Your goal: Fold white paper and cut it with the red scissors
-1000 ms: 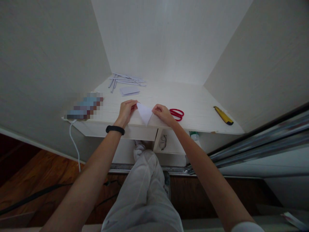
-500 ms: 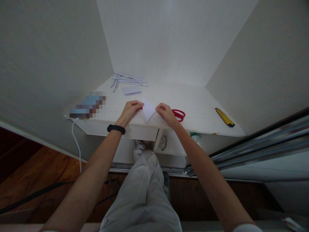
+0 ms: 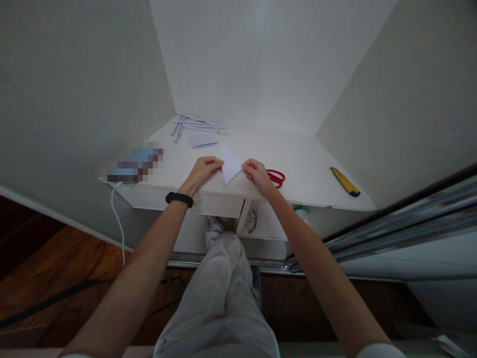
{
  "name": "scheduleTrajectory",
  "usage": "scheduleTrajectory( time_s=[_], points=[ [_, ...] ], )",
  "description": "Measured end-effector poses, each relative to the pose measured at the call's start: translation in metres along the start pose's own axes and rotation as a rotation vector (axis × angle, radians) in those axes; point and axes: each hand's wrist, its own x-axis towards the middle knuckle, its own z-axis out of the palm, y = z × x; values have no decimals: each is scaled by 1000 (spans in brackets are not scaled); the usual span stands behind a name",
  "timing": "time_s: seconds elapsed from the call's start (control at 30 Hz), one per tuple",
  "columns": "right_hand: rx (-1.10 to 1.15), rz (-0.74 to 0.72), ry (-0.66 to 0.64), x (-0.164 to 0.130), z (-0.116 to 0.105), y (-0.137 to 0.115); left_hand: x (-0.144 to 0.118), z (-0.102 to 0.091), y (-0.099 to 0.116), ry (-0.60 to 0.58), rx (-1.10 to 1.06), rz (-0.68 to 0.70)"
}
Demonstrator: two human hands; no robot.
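paper: a white folded paper (image 3: 230, 166), triangular, is held over the near edge of the white desk (image 3: 298, 164), between both hands, one corner pointing up and far.
left hand: the left hand (image 3: 203, 170) is pinched shut on the paper's left edge; a black wristband (image 3: 179, 199) is worn on that wrist.
right hand: the right hand (image 3: 257, 173) is closed on the paper's right edge, fingers curled.
scissors: red-handled scissors (image 3: 276, 177) are laid flat just right of the right hand, partly hidden by it.
knife: a yellow utility knife (image 3: 345, 181) is laid well apart, near the desk's right edge.
strips: a pile of paper strips (image 3: 197, 124) is seen at the far left of the desk, with a small paper piece (image 3: 203, 141) just near of it.
blurred item: a pixelated object (image 3: 134, 161) is at the desk's left edge; a white cable (image 3: 116, 223) is hung below it.
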Motion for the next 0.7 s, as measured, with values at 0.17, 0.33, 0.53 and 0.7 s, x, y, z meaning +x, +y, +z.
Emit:
scheduleTrajectory(
  time_s=[0.17, 0.33, 0.53, 0.7],
  points=[
    [51, 2, 9, 1, 0, 1, 0, 0, -1, -67, 55, 11],
    [84, 1, 21, 0, 0, 1, 2, -2, -3, -85, 87, 27],
    [115, -5, 57, -1, -1, -1, 0, -2, -2, -126, 123, 22],
    [124, 4, 41, 0, -1, 0, -1, -1, 1, -105, 103, 20]
  ],
)
